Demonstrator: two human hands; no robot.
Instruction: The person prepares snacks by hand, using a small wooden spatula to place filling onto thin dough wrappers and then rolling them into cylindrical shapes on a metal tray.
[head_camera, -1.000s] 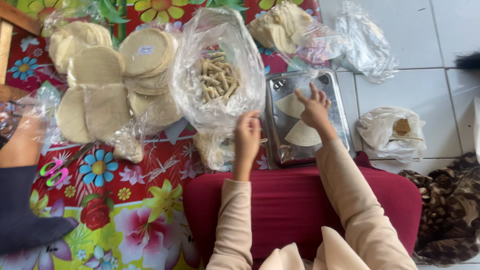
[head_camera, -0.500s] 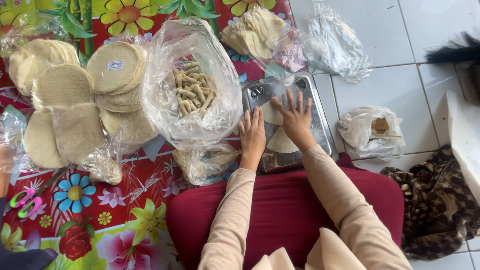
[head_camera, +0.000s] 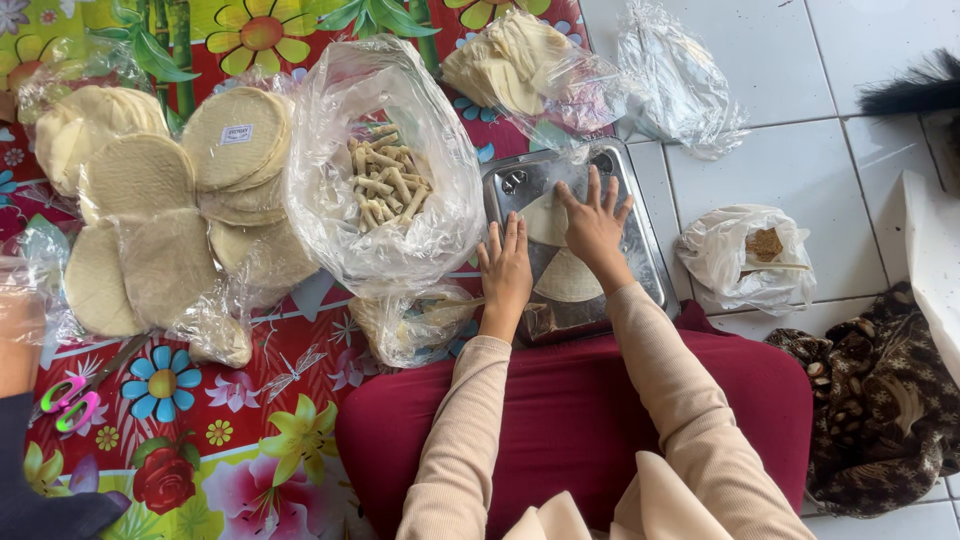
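Head view, hands on tray. L hand lies flat, fingers together and extended, on the near-left edge of the metal tray; it grips nothing. R hand is spread, fingers apart, palm pressed on a pale triangular wrapper sheet in the tray's middle; also not clamped on anything. Hands sit side by side, nearly touching.

Change vs. half a sec ago: both hands were already over the tray, R hand a bit nearer the body; now it has slid fwd onto the far sheet, and L hand has settled beside it. Judgement: the sheet is being flattened or positioned, not lifted. A second triangular sheet lies just below the R hand, toward the lap.

Outward: just left of L hand, a big clear plastic bag, open-topped, holding tan rolled sticks. Below it, a smaller crumpled clear bag. Farther left, stacks of round pale wafers in clear film; one stack carries a small white rectangular label. Beyond the hands, a bag of folded pale sheets and an empty-looking clear bag. Right of R hand, on white floor tiles, a white bag w/ brown crumbs. Pink-green scissors lie far left on the flowered mat.
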